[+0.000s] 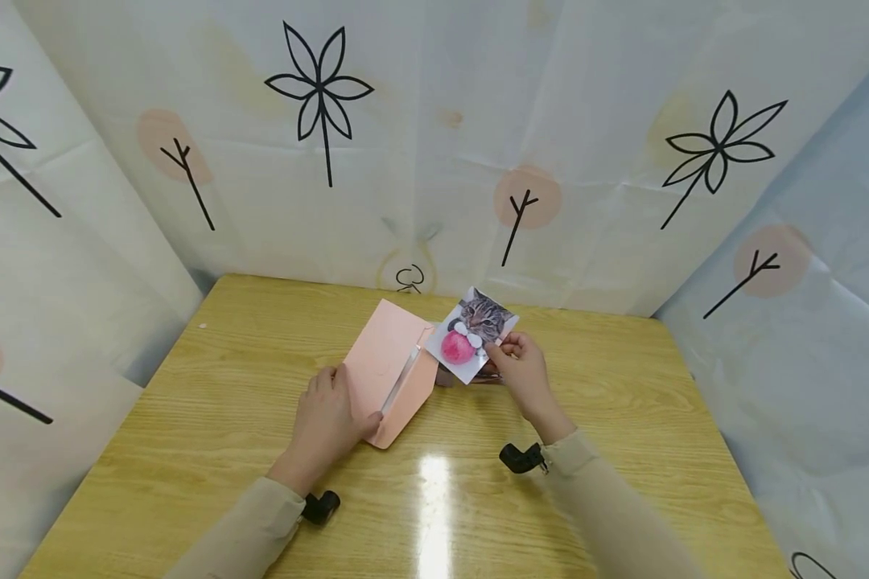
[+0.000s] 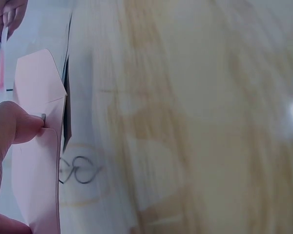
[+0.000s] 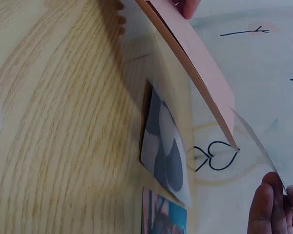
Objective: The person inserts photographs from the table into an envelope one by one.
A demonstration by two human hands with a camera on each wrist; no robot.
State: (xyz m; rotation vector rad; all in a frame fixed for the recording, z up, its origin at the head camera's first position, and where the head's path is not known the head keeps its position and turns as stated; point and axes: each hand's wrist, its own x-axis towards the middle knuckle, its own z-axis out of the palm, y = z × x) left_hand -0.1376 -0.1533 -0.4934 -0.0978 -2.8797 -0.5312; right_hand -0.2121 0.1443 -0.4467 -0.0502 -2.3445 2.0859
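A pink envelope (image 1: pixel 384 346) is tilted above the table in my left hand (image 1: pixel 329 418), its flap folded open toward the right. In the left wrist view, the left thumb (image 2: pixel 27 127) presses at the envelope's opening. My right hand (image 1: pixel 525 374) pinches a photo card (image 1: pixel 471 334) of a tabby cat with a pink ball by its right edge. The card's left corner comes close to the envelope's opening; whether they touch I cannot tell. Below, a grey-toned photo (image 3: pixel 163 146) and a colourful photo (image 3: pixel 163 214) lie on the table, mostly hidden in the head view.
The wooden table (image 1: pixel 261 346) has a bright light reflection near its front. A white curtain (image 1: pixel 420 161) with drawn flowers and twigs encloses the back and sides. Small black cameras (image 1: pixel 521 458) sit at both wrists.
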